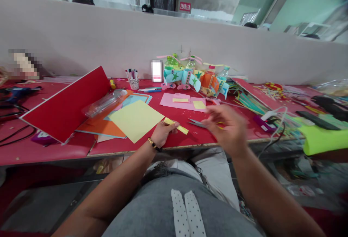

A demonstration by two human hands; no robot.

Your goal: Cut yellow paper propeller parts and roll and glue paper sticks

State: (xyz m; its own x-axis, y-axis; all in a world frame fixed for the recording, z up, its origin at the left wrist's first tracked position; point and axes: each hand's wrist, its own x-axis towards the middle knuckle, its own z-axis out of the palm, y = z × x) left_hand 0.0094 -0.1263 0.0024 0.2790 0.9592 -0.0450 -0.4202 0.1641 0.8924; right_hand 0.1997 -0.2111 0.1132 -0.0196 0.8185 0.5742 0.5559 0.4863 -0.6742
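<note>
My left hand (162, 132), with a beaded bracelet at its wrist, pinches a narrow folded strip of yellow paper (183, 129) between thumb and fingers. To the right, my right hand (227, 124) is blurred by motion over a pair of scissors (198, 123). The scissor blades point left and stand slightly apart; my hand hides most of the handle. Whether my right fingers grip the scissors I cannot tell. Beside my left hand lies a large pale yellow sheet (136, 120). Small yellow pieces (199, 105) rest on pink paper (169, 100) just beyond the scissors.
Decorated plastic bottle models (187, 75) stand along the partition. A red board (73, 102) leans at the left, near a clear bottle (106, 103) on orange sheets (102, 127). A pen cup (133, 81) stands at the back. A purple socket block (265, 123) with cables lies right.
</note>
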